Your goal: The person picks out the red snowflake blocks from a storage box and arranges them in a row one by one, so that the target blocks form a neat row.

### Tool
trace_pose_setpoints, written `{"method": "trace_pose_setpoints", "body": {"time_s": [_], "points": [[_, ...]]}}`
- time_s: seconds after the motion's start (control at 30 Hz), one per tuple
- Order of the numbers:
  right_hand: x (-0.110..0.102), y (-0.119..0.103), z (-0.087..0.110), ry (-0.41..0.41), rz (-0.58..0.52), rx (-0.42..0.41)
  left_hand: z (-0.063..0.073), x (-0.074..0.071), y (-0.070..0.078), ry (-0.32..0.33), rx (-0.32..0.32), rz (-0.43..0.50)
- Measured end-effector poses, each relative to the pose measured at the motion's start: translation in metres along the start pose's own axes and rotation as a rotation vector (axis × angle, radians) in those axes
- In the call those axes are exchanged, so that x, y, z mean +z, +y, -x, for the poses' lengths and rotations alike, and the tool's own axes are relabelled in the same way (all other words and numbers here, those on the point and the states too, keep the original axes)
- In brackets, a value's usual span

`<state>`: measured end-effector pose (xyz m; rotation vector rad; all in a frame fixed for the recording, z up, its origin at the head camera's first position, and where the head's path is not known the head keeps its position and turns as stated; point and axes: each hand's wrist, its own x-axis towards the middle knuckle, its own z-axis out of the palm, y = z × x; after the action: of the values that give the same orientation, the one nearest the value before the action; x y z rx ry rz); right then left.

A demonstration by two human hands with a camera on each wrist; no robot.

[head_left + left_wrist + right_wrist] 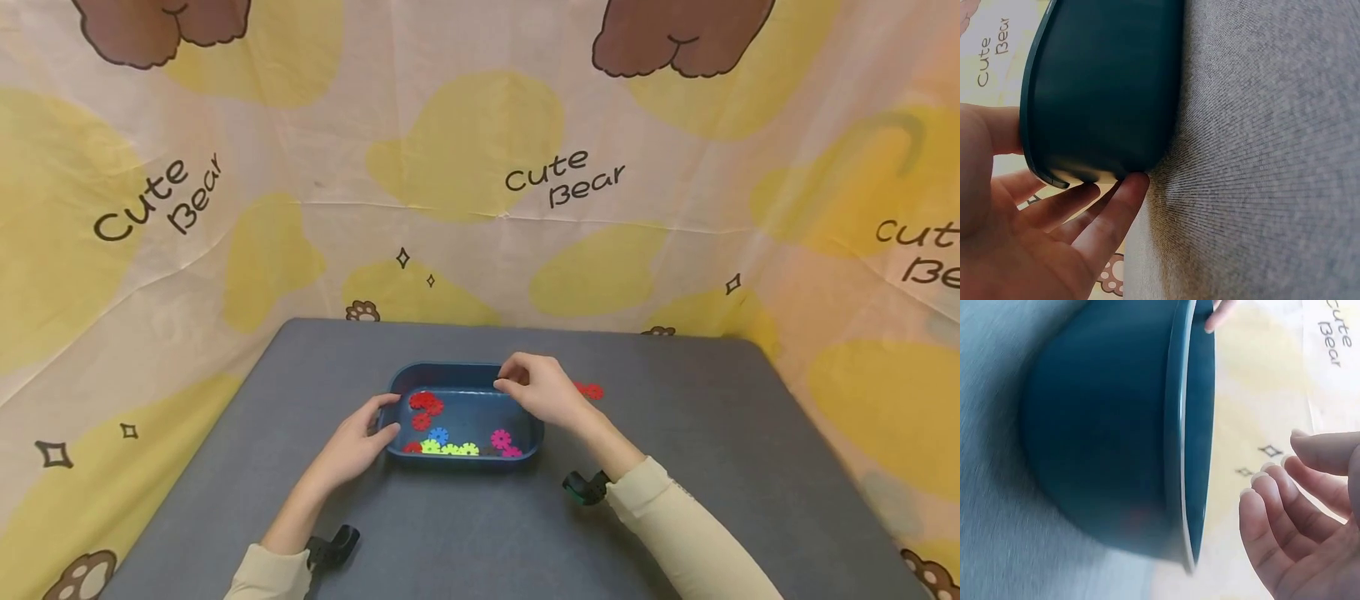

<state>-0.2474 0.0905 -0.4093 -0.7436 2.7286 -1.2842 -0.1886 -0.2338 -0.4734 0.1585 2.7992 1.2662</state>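
Note:
A dark blue plastic bin stands on the grey table. Inside lie several flat, notched snowflake building discs: red discs at the left, a blue disc, yellow-green discs along the near side and pink discs at the near right. My left hand holds the bin's left end, its thumb over the rim and fingers against the outer wall. Above the bin's right part, my right hand hovers with loosely bent fingers. Thumb and fingertips stand apart there, and nothing shows between them.
Red discs lie on the table just right of the bin, partly hidden by the right hand. Printed cloth hangs behind the table and at both sides. Dark wrist devices stick out below both wrists.

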Motion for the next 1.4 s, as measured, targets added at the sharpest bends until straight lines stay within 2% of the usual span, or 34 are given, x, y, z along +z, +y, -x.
{"method": "trace_pose_setpoints", "body": {"time_s": [0.43,0.7,0.97,1.27,1.4], "points": [[0.043,-0.016,-0.017,-0.148,-0.015,-0.047,-0.001,0.0,0.0,0.001,0.008,0.016],[0.072,-0.021,-0.026,-0.212,-0.026,-0.088,-0.001,0.001,-0.001,-0.001,0.006,0.027],[0.095,-0.026,-0.031,-0.301,-0.06,-0.083,-0.001,-0.001,-0.002,-0.006,0.021,0.023],[0.119,-0.026,-0.039,-0.38,0.078,-0.092,-0.001,-0.003,-0.001,-0.018,0.012,0.046],[0.125,-0.026,-0.044,-0.387,0.127,-0.081,0.0,-0.004,-0.001,-0.017,0.016,0.044]]}}
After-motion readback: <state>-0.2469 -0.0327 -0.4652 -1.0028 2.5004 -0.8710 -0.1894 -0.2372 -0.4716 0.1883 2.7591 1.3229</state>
